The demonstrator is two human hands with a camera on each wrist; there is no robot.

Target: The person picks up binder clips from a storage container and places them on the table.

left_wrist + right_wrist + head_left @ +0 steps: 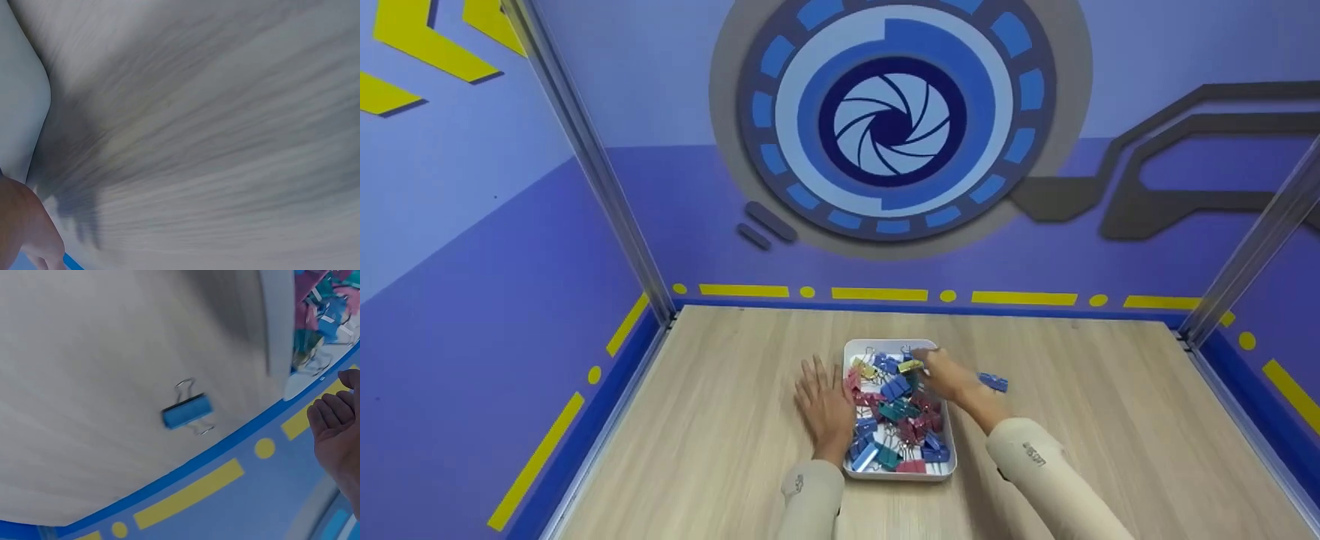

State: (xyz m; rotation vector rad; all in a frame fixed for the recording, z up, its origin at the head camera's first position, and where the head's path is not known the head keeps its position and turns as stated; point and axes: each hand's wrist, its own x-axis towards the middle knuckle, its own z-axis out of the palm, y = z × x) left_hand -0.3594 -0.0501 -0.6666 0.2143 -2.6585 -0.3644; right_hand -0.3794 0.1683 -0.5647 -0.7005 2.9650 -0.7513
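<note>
A white tray [951, 450] full of binder clips in blue, red, green and gold stands on the table. Fingers spread and straight, my left hand [826, 409] lies at the tray's left side, its inner edge against the rim. My right hand [949, 375] reaches over the far right corner, fingertips beside a blue binder clip [907, 352] and a gold binder clip [910, 366]. In the right wrist view several fingers of the right hand [340, 416] are curled; whether the fingertips pinch a clip is hidden. The left wrist view catches only part of the left hand [34, 230].
One blue binder clip [993, 382] lies on the wooden table [735, 420] to the right of the tray, near the right forearm; the right wrist view shows this lone clip [187, 410] too. Blue printed walls [675, 217] enclose the table at the back and sides.
</note>
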